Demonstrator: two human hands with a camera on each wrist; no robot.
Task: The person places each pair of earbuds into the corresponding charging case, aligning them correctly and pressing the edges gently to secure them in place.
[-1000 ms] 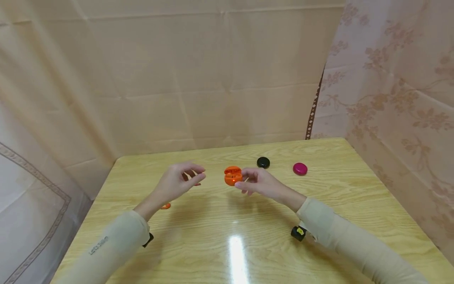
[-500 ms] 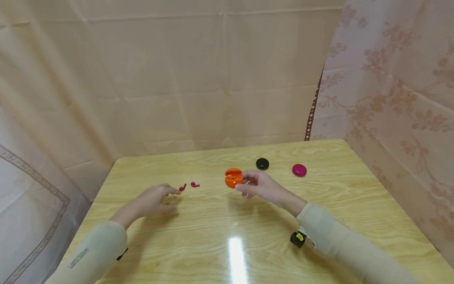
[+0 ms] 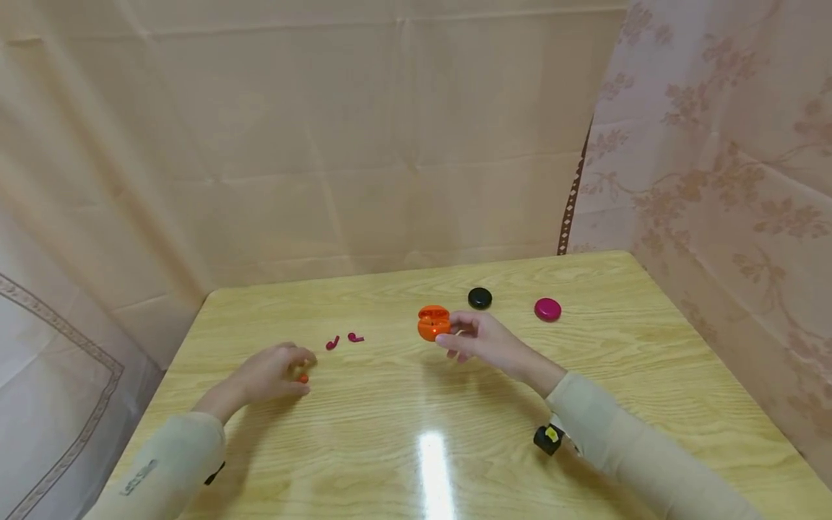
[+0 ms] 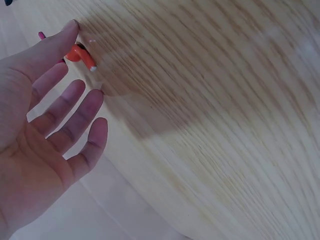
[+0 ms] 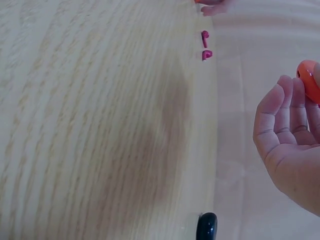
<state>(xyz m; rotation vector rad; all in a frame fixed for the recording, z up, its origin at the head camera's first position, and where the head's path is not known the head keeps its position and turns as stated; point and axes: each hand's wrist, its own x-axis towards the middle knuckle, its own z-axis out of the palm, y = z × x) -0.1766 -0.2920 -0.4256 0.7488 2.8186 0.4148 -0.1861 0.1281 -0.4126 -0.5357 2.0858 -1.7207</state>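
Note:
An orange earbud case (image 3: 433,326) with its lid raised is held up above the table by my right hand (image 3: 484,343), the thumb in front and fingers behind. Part of that case (image 5: 307,80) shows at the edge of the right wrist view. Low over the table at the left, my left hand (image 3: 269,374) has its thumb and fingers spread around an orange earbud (image 4: 82,56). The earbud's stem points out between thumb and fingertips. Just beyond that hand lie two magenta earbuds, one angled (image 3: 332,343) and one flatter (image 3: 355,337).
A round black case (image 3: 479,298) and a round magenta case (image 3: 548,310), both with lids down, sit toward the back right of the wooden table (image 3: 364,433). Beige curtains (image 3: 292,144) hang behind the table and at its sides.
My left hand has moved left and down from near the orange case to the orange earbud, uncovering the magenta earbuds. My right hand stays nearly still with the orange case.

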